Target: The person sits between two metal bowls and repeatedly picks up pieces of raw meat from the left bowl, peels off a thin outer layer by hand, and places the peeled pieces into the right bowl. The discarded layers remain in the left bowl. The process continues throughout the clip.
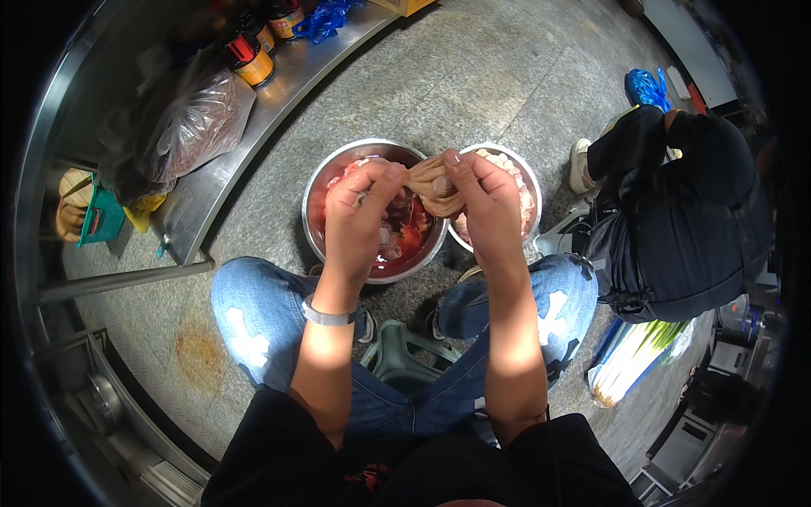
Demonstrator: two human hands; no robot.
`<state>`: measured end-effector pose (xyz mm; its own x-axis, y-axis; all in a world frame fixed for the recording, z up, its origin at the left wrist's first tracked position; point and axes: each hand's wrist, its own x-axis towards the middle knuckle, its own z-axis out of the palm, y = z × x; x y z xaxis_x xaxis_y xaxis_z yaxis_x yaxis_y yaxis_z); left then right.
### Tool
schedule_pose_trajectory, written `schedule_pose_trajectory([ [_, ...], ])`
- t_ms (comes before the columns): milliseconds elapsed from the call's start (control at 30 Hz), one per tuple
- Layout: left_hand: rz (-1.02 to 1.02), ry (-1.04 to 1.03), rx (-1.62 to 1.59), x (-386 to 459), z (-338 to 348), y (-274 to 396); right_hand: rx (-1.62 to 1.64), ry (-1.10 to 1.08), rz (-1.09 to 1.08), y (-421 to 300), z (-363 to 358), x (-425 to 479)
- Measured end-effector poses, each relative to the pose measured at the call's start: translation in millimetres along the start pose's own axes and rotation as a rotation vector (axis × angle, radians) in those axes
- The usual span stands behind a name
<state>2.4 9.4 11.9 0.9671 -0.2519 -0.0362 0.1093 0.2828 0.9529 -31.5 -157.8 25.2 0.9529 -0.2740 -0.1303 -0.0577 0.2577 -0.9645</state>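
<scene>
Between my two hands a piece of pale brownish raw meat or offal (436, 185) is stretched. My left hand (364, 203) pinches its left end between thumb and fingers, above a round metal bowl (312, 218). Dark red pieces of raw meat (399, 244) lie in reddish liquid in that bowl. My right hand (488, 199) grips the right side of the piece, over the edge of a second metal bowl (537, 196). Pale pink pieces of meat (523, 184) fill this second bowl, partly hidden behind my right hand.
Both bowls stand on the stone floor (443, 76) before my knees. A person in dark clothes (684, 222) sits close at the right. Bundled green onions (640, 358) lie behind that person. At the left, a metal shelf (279, 95) holds a plastic bag (196, 120) and several bottles (250, 60).
</scene>
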Motion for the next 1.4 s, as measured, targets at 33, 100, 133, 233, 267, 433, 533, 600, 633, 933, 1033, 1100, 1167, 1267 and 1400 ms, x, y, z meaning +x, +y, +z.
schedule_pose_trajectory([
  [33, -0.033, 0.012, -0.049, 0.5, -1.0, -2.0, 0.002, 0.002, 0.007, -1.9, 1.2, -0.8],
  [100, -0.100, 0.035, -0.148, 1.2, -2.2, -4.9, 0.006, 0.007, 0.021, -5.2, 3.8, -2.5],
  [133, -0.104, 0.043, -0.164, 1.0, -1.6, -4.9, 0.024, 0.010, 0.016, -4.5, 5.3, -2.6],
  [233, -0.109, 0.024, -0.264, -0.9, 0.4, -2.1, 0.085, 0.034, 0.003, -3.4, 6.4, -2.0],
  [267, -0.105, -0.010, -0.332, -2.9, -0.3, 1.6, 0.109, 0.050, -0.001, -3.4, 4.9, -1.5],
  [433, 0.052, 0.065, -0.258, 1.6, -9.6, 10.3, 0.175, 0.025, -0.026, -6.7, -19.6, 5.2],
  [533, -0.059, 0.087, -0.062, -4.1, -9.0, 15.2, 0.183, -0.038, -0.039, -13.2, -15.9, -0.4],
  [600, 0.029, 0.004, -0.038, -1.8, -4.4, 5.9, 0.230, -0.089, -0.044, -14.5, -9.3, -1.6],
  [633, 0.074, -0.037, -0.026, -0.5, -1.6, 2.6, 0.256, -0.100, -0.020, -14.5, -8.3, -1.8],
  [933, 0.185, -0.049, 0.165, -0.8, 6.7, 2.9, 0.205, -0.069, 0.039, -10.7, -2.5, -1.6],
  [1033, 0.084, 0.023, 0.059, -0.7, 0.7, -1.2, -0.035, -0.001, -0.023, -11.5, -17.0, 2.1],
  [1100, -0.083, 0.106, -0.093, -1.3, 0.5, 1.5, -0.233, 0.065, -0.074, -16.7, -31.6, 3.2],
  [1167, -0.183, 0.121, -0.120, -2.4, -0.6, 7.1, -0.641, 0.253, 0.061, -22.5, -39.9, -0.8],
  [1267, -0.221, 0.118, -0.166, -2.5, 2.3, 14.5, -1.339, 0.372, 0.164, -13.5, -67.6, -7.9],
  [1400, -0.149, 0.080, -0.228, 0.1, 1.5, 4.3, -1.327, 0.235, 0.001, 5.6, -56.4, -7.3],
])
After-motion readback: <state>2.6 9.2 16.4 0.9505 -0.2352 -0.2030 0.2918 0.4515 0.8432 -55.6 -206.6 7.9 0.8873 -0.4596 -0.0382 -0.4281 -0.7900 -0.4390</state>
